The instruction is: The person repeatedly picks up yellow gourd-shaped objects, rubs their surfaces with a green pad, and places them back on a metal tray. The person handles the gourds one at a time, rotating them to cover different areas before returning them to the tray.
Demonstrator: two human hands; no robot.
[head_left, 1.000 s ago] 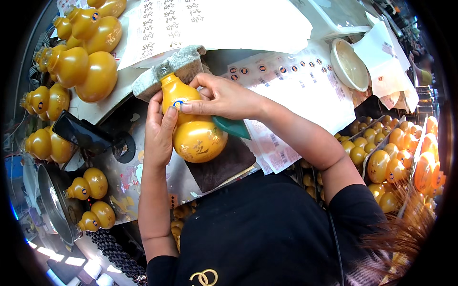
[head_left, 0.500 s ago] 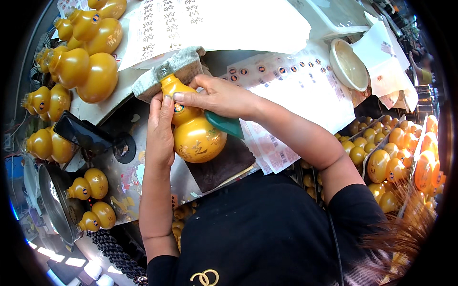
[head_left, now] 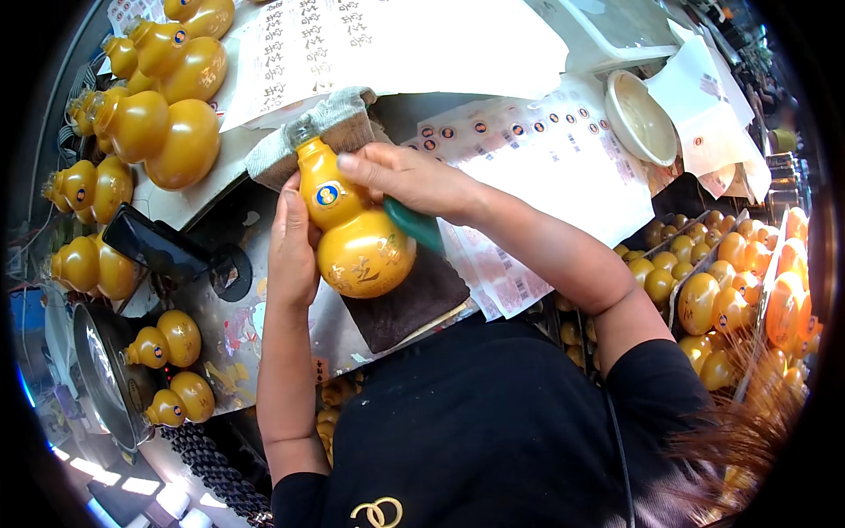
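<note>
A glossy yellow gourd-shaped bottle (head_left: 359, 238) lies on a dark cloth pad (head_left: 407, 304), its neck against a folded grey cloth (head_left: 330, 132). A small round blue sticker (head_left: 326, 194) sits on its upper bulb. My left hand (head_left: 295, 246) grips the bottle along its left side. My right hand (head_left: 407, 180) rests over the upper bulb, fingertips by the sticker, holding a green tool (head_left: 414, 226) against the bottle.
More yellow gourd bottles stand at upper left (head_left: 167, 132), lower left (head_left: 172, 339) and in trays at right (head_left: 713, 299). Sheets of round stickers (head_left: 537, 167) and printed papers (head_left: 387, 44) cover the bench. A white bowl (head_left: 641, 119) and a black phone (head_left: 158, 246) lie nearby.
My right hand has slid off the upper bulb toward the right, uncovering the blue sticker. The left hand keeps its grip and the bottle stays in place.
</note>
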